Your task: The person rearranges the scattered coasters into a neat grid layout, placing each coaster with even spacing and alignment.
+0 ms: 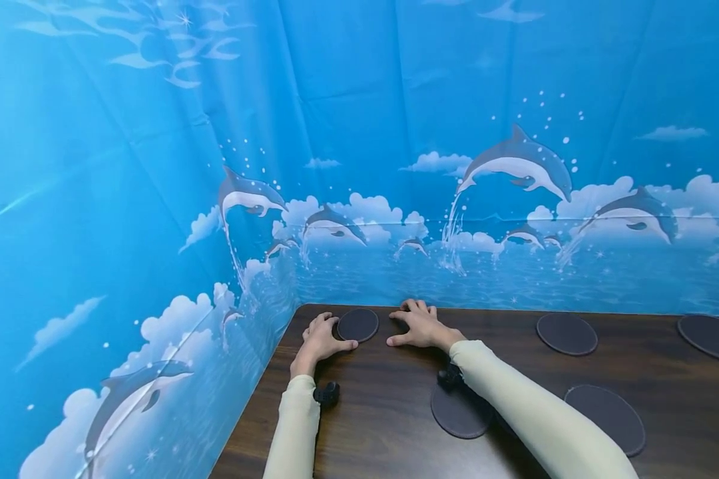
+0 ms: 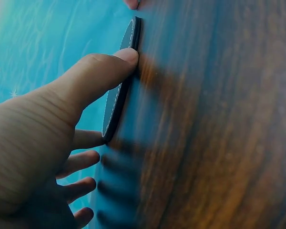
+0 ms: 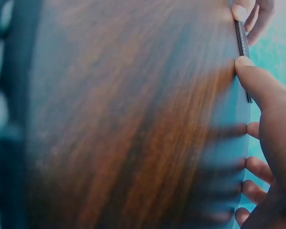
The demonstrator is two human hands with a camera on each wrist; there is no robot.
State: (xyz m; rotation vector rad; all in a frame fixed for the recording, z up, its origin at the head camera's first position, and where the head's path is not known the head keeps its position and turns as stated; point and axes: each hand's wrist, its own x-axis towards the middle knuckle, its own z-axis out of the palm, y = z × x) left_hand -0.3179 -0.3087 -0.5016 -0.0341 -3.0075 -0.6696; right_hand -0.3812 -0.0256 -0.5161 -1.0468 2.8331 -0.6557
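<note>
A dark round coaster (image 1: 358,324) with pale stitching along its rim lies near the back left corner of the wooden table (image 1: 389,426). My left hand (image 1: 321,338) is spread beside it, thumb tip at the near rim and index fingertip at the left edge. In the left wrist view, the thumb (image 2: 105,69) overlaps the rim of the coaster (image 2: 115,102), while the other fingers point past it. To the right of the coaster, my right hand (image 1: 421,324) has its fingers spread near the back edge, holding nothing.
Several more dark coasters lie on the table: one (image 1: 566,333) at the back, another (image 1: 713,336) at the far right, one (image 1: 614,416) nearer, and one (image 1: 460,412) partly under my right forearm. A blue dolphin-print curtain (image 1: 371,133) hangs behind and left of the table.
</note>
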